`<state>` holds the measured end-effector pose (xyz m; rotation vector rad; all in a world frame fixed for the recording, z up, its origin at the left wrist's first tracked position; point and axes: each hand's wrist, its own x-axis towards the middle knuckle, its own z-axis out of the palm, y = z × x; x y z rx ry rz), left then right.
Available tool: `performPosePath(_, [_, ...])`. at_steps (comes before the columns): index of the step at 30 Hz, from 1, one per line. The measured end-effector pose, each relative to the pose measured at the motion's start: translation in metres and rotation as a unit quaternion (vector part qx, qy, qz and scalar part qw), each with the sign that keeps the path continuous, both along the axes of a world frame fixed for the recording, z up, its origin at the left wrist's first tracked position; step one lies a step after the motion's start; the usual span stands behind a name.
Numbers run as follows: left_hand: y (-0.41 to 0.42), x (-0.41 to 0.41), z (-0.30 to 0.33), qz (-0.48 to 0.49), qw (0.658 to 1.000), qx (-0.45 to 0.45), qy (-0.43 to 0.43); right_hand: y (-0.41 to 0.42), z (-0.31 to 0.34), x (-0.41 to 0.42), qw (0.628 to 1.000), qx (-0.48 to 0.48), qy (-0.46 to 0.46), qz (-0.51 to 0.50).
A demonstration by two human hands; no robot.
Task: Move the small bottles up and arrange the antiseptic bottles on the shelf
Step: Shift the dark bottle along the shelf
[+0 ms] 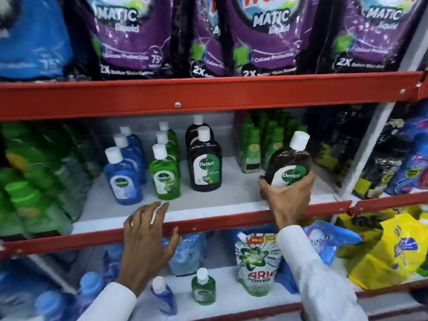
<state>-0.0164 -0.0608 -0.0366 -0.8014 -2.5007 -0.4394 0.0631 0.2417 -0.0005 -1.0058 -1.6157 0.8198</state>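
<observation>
**On the middle shelf, a brown bottle in our right hand**

On the middle shelf [208, 212], at its right side, we grip a brown bottle [289, 165] from below with our right hand [286, 195], fingers wrapped around its base and lower label. It tilts slightly right, white cap up, held just above the white shelf surface and in front of a cluster of green-capped bottles [261, 140]. Our left hand [148, 232] hangs open in front of the shelf's red lip [231, 222], fingers spread wide and holding nothing, fingertips [162, 205] just below the front green bottle [165, 174].

Three files of antiseptic bottles stand upright to the left of the held one: two more brown bottles [205, 163] one behind the other, then the green file, then a file of blue bottles [122, 177]. All carry white caps. A bare stretch of shelf lies between the standing brown pair and the bottle in our grip.

On the lower shelf [227, 295] two small bottles stand near the front, a small blue one [163, 294] leaning and a small green one [203, 288] upright, beside a detergent pouch [256, 262]. Purple pouches [261, 35] line the top shelf. Blurred green bottles [34, 181] fill the left end of the middle shelf. White sleeves [319, 274] cover both our forearms.
</observation>
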Motion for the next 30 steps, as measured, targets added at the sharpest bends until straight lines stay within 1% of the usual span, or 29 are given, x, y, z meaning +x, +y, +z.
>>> performPosePath(5, [-0.026, -0.01, -0.012, 0.004, 0.999, 0.027, -0.019, -0.074, 0.012, -0.037, 0.994, 0.013, -0.011, 0.107])
performPosePath(10, [-0.046, -0.01, -0.02, -0.021, 0.999, 0.006, -0.036, -0.118, 0.014, -0.064, 0.986, 0.0, -0.041, 0.162])
performPosePath(14, [-0.051, -0.011, -0.019, -0.046, 0.998, 0.006, -0.041, -0.132, 0.005, -0.072, 0.984, -0.015, -0.065, 0.165])
performPosePath(18, [-0.052, -0.011, -0.021, -0.054, 0.997, 0.007, -0.049, -0.138, -0.003, -0.074, 0.987, -0.012, -0.053, 0.154])
performPosePath(23, [-0.054, -0.011, -0.019, -0.053, 0.997, -0.01, -0.051, -0.138, -0.011, -0.067, 0.984, 0.024, -0.066, 0.166])
performPosePath(25, [-0.056, -0.011, -0.019, -0.061, 0.997, -0.017, -0.045, -0.142, -0.018, -0.054, 0.983, 0.049, -0.045, 0.173])
performPosePath(27, [-0.06, -0.016, -0.019, -0.063, 0.997, -0.018, -0.04, -0.151, -0.03, -0.032, 0.98, 0.083, 0.004, 0.182])
performPosePath(29, [-0.067, -0.023, -0.02, -0.05, 0.998, -0.007, -0.042, -0.163, -0.052, -0.005, 0.974, 0.127, 0.054, 0.178])
performPosePath(30, [-0.073, -0.028, -0.021, -0.041, 0.998, -0.002, -0.046, -0.169, -0.068, 0.008, 0.97, 0.151, 0.059, 0.18])
